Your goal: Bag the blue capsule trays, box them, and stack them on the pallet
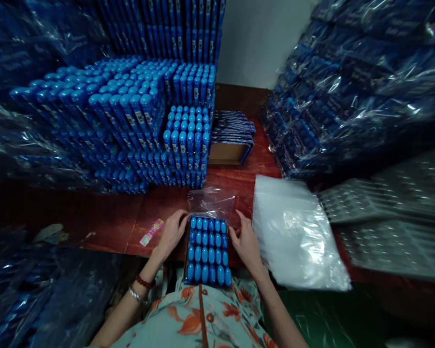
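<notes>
A tray of blue capsule-topped tubes [208,255], standing in rows, is at the table's front edge close to my body. A clear plastic bag [212,202] extends past its far end, crumpled and shiny. My left hand [173,233] is at the far left corner, its fingers closed on the bag's edge. On the other side, my right hand [245,242] has its thumb against the tray's right side and its fingers bent at the bag's right edge. How much of the tray the film covers is hard to make out.
Stacked blue tubes [126,101] rise at the back left. Printed cardboard trays [232,140] lie nested beside them. Flat clear bags [297,227] are piled right of my hand, near clear moulded plastic sheets [395,241]. Wrapped blue packs [333,92] tower behind. A pink label [152,232] lies left.
</notes>
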Available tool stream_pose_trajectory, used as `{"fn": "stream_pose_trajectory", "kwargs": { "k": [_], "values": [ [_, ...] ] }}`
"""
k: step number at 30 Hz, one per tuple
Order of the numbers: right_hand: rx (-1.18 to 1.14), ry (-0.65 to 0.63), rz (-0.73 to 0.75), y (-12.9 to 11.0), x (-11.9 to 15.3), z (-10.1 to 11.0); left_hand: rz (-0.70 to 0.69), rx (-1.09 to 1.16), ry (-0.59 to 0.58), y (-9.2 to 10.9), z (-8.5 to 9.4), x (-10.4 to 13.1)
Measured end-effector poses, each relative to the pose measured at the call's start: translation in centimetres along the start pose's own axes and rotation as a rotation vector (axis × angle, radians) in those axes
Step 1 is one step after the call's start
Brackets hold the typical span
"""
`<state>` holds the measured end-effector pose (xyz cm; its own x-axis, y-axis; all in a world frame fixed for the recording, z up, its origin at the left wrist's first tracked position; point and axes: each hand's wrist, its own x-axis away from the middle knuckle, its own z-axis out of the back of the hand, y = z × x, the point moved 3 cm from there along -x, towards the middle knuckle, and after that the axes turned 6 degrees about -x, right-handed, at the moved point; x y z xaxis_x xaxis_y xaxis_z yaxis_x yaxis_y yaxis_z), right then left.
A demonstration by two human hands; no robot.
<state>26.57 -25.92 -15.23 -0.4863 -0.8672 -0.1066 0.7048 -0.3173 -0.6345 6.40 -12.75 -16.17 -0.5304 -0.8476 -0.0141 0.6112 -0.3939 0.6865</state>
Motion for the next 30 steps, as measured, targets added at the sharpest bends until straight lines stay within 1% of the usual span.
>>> {"fn": "stream_pose_trajectory", "kwargs": {
  "k": [2,3,4,6,10,13,15,17,19,21,22,23,26,28,30],
  "values": [
    [-0.064,-0.044,0.124,-0.6,-0.9,0.3,-0.042,0.071,0.052,0.5,0.1,0.0],
    [-0.102,-0.068,0.164,-0.7,-1.1,0.4,-0.059,0.080,0.059,0.7,0.1,0.1],
    [-0.139,-0.081,0.189,-0.7,-1.2,0.5,-0.078,0.076,0.056,0.8,0.2,0.3],
    [-0.186,-0.064,0.220,-0.4,-0.4,0.6,-0.112,0.044,0.044,1.0,0.5,1.1],
    [-0.165,-0.020,0.337,0.1,3.3,0.9,-0.223,-0.071,0.015,1.2,1.3,4.2],
    [-0.133,-0.001,0.421,0.6,6.6,1.1,-0.336,-0.215,-0.018,0.8,1.4,7.5],
    [-0.130,-0.022,0.474,1.2,8.9,1.2,-0.432,-0.300,-0.036,0.1,1.0,10.0],
    [-0.126,-0.101,0.497,2.1,11.2,1.2,-0.557,-0.344,-0.069,-1.1,0.6,12.5],
    [-0.130,-0.233,0.478,3.2,13.4,0.8,-0.682,-0.370,-0.149,-2.4,0.0,14.6],
    [-0.136,-0.363,0.435,4.0,15.0,0.2,-0.742,-0.406,-0.233,-3.5,-0.4,15.8],
    [-0.125,-0.389,0.412,4.3,15.5,-0.2,-0.724,-0.434,-0.257,-3.9,-0.5,16.0],
    [-0.096,-0.379,0.386,4.4,15.6,-0.5,-0.673,-0.464,-0.264,-4.0,-0.6,15.9],
    [0.073,-0.239,0.343,4.1,14.6,-1.2,-0.453,-0.536,-0.275,-3.5,-0.9,14.2],
    [0.171,-0.182,0.387,3.3,13.3,-1.6,-0.373,-0.557,-0.310,-2.6,-1.4,12.7],
    [0.217,-0.180,0.477,2.0,11.9,-1.5,-0.371,-0.559,-0.347,-1.7,-2.0,11.4]
  ]
}}
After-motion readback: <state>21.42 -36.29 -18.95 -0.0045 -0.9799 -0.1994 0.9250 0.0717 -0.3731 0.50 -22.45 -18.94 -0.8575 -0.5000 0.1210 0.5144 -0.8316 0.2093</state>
